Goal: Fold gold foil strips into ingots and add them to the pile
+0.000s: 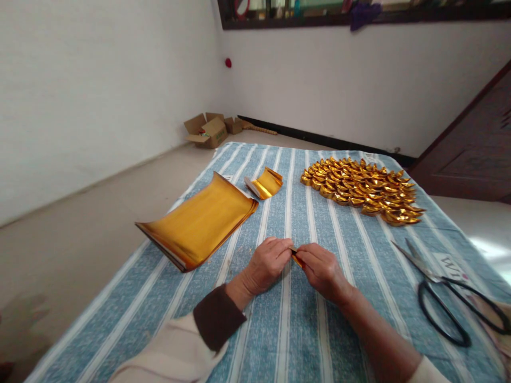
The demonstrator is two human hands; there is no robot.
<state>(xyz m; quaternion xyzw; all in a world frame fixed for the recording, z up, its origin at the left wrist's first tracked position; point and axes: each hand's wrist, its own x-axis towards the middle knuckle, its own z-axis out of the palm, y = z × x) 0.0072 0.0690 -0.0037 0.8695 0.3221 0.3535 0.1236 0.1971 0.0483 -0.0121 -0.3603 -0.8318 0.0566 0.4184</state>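
Note:
Between my two hands is a small folded piece of gold foil paper (296, 259), mostly hidden by my fingers. My left hand (271, 261) pinches it from the left, and my right hand (322, 268) pinches it from the right, just above the striped cloth (285, 319). Ahead and to the left lies a stack of large gold foil sheets (199, 218) with curled edges. Beyond it sits a smaller stack of gold foil pieces (268, 183). At the back right, many folded gold paper ingots (359, 186) stand packed together in rows.
Black-handled scissors (435, 277) lie with parted blades on the table's right side. On the floor past the far left corner are an open cardboard box (209, 132) and a smaller box (233, 125). White walls enclose the far and left sides; a dark door (471, 143) stands right.

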